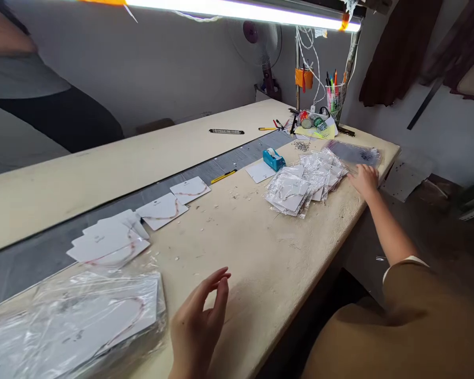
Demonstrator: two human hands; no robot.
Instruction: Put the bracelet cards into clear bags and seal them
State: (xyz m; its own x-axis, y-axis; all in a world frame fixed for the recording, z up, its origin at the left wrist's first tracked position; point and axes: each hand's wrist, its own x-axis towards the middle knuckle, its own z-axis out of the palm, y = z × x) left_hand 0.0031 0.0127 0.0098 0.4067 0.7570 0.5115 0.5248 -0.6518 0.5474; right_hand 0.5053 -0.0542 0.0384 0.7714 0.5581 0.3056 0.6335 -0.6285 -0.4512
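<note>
My left hand (199, 321) hovers over the near part of the table, fingers loosely bent and a gap between thumb and forefinger; nothing is in it. At the far right edge, my right hand (365, 181) is at the near side of a stack of clear plastic bags (351, 152), fingers closed on a bag's edge. Beside it lies a pile of white cards in clear bags (292, 189). White cards with thin reddish strands (108, 239) overlap on the left. A larger plastic-wrapped stack of cards (90, 326) fills the near left corner.
A blue tape dispenser (274, 159) stands behind the bagged cards. A yellow cutter (224, 176) and a dark pen (226, 131) lie farther back. A pen cup (334, 97) stands by the lamp post. Overhead hangs a tube light (240, 11). Another person (43, 89) is across the table.
</note>
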